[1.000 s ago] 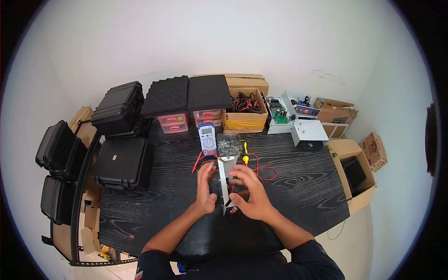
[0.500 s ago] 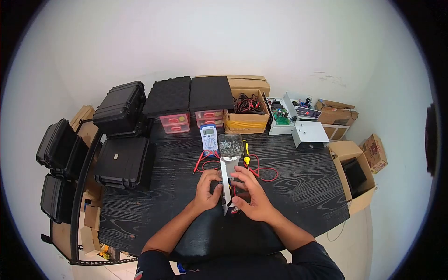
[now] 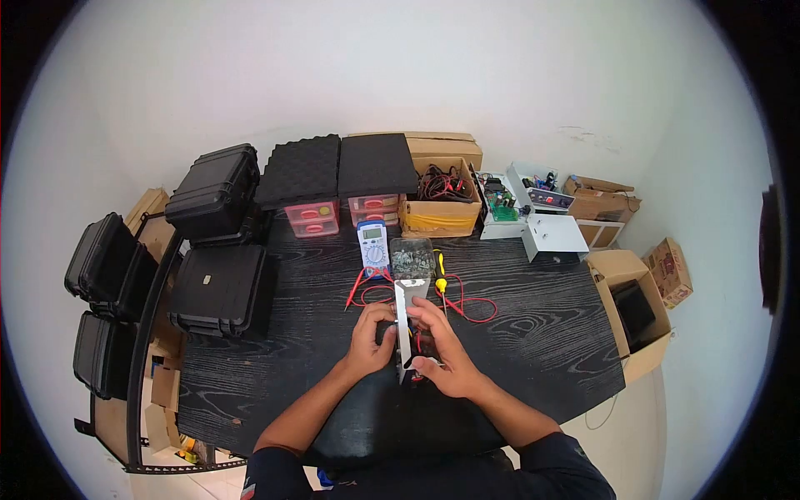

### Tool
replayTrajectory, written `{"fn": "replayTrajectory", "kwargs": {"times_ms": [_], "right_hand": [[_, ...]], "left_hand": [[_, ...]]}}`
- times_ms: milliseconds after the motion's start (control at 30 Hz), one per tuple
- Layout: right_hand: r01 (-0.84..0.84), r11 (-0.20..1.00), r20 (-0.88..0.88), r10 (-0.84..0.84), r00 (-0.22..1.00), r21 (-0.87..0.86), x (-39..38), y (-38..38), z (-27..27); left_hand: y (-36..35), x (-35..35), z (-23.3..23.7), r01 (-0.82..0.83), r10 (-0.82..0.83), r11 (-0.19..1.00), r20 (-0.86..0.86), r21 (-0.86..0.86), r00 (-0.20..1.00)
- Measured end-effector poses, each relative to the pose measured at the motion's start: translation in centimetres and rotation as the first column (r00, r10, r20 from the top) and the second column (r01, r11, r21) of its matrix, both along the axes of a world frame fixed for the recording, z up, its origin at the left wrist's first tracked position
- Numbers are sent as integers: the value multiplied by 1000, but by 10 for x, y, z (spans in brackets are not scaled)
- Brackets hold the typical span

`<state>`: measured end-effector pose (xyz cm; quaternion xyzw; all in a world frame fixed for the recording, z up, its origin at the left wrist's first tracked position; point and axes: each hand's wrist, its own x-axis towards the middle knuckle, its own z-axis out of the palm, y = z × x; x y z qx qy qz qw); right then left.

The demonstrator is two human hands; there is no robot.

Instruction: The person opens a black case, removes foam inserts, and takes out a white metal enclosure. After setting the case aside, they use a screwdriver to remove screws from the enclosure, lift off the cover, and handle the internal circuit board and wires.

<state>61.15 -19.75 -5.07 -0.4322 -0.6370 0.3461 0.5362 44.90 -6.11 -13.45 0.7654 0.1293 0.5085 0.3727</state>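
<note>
A white metal case [image 3: 403,329] stands on edge between my hands, with red and yellow wires showing at its right side. My left hand [image 3: 369,340] is closed against its left side, thumb and fingers bent on it. Curled round the right side, my right hand [image 3: 448,350] grips the case with fingertips at the upper part and thumb near the lower end. Just beyond the case is a clear plastic container [image 3: 412,258] of small parts. A blue-and-white multimeter [image 3: 374,248] with red leads lies to its left, a yellow-and-black screwdriver [image 3: 440,275] to its right.
Black hard cases [image 3: 223,287] stand at the left. Along the back are pink drawer units [image 3: 312,218] under black foam, a cardboard box of cables [image 3: 440,218] and opened white electronics housings [image 3: 556,237]. An open cardboard box [image 3: 650,358] sits off the table's right edge [image 3: 612,367].
My right hand has shifted slightly left and its fingers have moved closer to the case. The left hand and the case are nearly where they were.
</note>
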Motion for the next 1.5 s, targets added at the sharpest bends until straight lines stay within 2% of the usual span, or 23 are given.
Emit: {"fn": "replayTrajectory", "kwargs": {"times_ms": [133,333,433,500,600,700,833,900,1100,1233,1300,1400,1500], "right_hand": [[-12,1000,-47,12,999,5,-2,1,-2],[-10,999,-25,11,1000,36,-1,2,1],[-6,994,201,-17,979,112,9,6,4],[-6,996,186,-10,983,83,8,5,8],[1,995,201,-20,979,97,11,9,1],[9,997,170,-22,985,78,10,8,-1],[22,999,59,-25,998,50,4,7,-5],[30,998,79,-35,996,57,4,6,-4],[53,992,171,-72,983,111,5,7,-1],[79,971,341,-155,927,225,9,8,2],[25,987,311,-74,948,157,9,7,6],[-27,994,289,-5,957,106,9,6,12],[-43,996,276,18,961,83,8,5,16]], "left_hand": [[1,-2,2,-8,8,1000,-35,21,999],[3,-1,6,-34,37,998,-59,46,998],[2,-1,9,-40,42,999,-88,24,995],[3,-2,9,-20,15,999,-109,-48,994],[2,-1,11,-15,9,998,-86,-62,996],[3,-1,18,-5,9,998,-72,63,997],[7,-3,19,7,7,993,-119,115,993],[10,-4,19,12,9,991,-157,132,987],[-1,3,18,-52,42,992,-83,-114,996],[5,-2,22,-13,29,994,-141,109,990],[11,-4,18,18,17,980,-177,198,984],[9,-4,22,0,34,986,-203,166,979],[1,1,23,-41,42,999,-120,14,992]]}}
